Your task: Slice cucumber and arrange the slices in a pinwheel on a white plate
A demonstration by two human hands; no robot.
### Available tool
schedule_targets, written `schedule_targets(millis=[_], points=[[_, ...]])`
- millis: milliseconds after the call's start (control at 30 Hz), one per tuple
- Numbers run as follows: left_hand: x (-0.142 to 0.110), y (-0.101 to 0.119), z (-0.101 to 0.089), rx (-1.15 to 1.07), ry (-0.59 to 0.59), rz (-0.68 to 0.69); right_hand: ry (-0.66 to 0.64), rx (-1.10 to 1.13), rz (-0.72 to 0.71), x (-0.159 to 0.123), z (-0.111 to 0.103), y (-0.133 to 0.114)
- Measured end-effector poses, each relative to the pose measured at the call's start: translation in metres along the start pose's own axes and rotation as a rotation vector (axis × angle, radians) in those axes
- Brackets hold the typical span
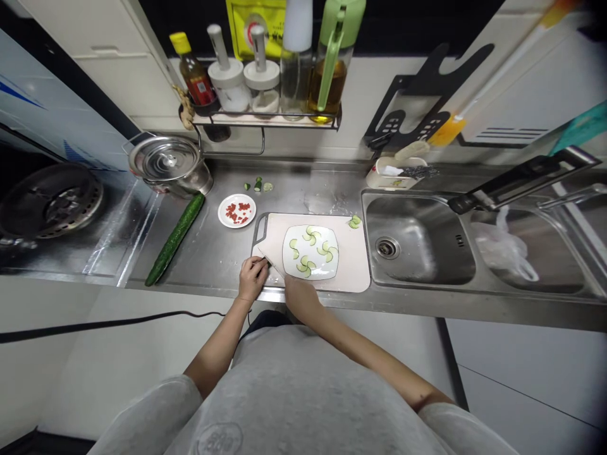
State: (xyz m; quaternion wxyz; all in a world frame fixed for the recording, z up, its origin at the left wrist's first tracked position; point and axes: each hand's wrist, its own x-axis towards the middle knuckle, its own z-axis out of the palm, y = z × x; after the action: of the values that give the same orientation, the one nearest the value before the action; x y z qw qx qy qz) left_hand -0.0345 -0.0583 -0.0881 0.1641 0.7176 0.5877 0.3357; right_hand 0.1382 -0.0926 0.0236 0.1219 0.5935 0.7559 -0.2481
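Observation:
At the left front corner of the pale cutting board (353, 272), my left hand (253, 278) is closed, its fingertips pressing a small dark green piece, apparently cucumber (268, 262). My right hand (301, 297) grips a knife (274, 264), with its handle hidden in my fist. The thin blade points up and left and lies against my left fingertips. A white square plate (310, 273) rests on the board, bearing thin cucumber slices (312, 236) in several curved groups. More slices (355, 222) are stacked at the board's far right corner.
Left of the board lie a whole cucumber (174, 240), a round plate (221, 218) of red bits, and cucumber ends (258, 184). A steel pot (171, 165) and a black pan (50, 199) stand farther left. Right is a double sink (422, 243); a seasoning rack (279, 122) hangs behind.

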Motion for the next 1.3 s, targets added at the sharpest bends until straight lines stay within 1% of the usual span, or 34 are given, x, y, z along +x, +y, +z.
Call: schedule_targets(millis=[133, 267, 433, 567, 700, 867, 1133, 1300], points=[[0.000, 0.002, 0.000, 0.057, -0.025, -0.025, 0.016, 0.008, -0.012, 0.001, 0.008, -0.003], [0.000, 0.002, 0.000, 0.065, -0.027, -0.021, 0.030, 0.018, -0.031, 0.001, 0.010, -0.004], [0.000, 0.000, 0.001, 0.051, -0.029, -0.020, 0.024, 0.031, -0.040, 0.002, 0.009, -0.002], [0.000, -0.002, 0.002, 0.025, -0.006, 0.015, 0.018, 0.043, -0.049, 0.004, 0.007, -0.002], [0.001, -0.005, 0.003, 0.014, 0.021, 0.062, -0.024, 0.036, -0.034, 0.003, 0.001, -0.004], [0.002, -0.008, 0.003, -0.008, 0.022, 0.119, -0.044, 0.060, -0.024, 0.000, 0.000, -0.006], [0.003, -0.008, 0.004, -0.026, 0.032, 0.120, -0.054, 0.100, -0.006, 0.007, 0.002, -0.006], [0.003, -0.009, 0.003, -0.038, 0.017, 0.107, -0.063, 0.101, 0.007, 0.004, 0.001, -0.003]])
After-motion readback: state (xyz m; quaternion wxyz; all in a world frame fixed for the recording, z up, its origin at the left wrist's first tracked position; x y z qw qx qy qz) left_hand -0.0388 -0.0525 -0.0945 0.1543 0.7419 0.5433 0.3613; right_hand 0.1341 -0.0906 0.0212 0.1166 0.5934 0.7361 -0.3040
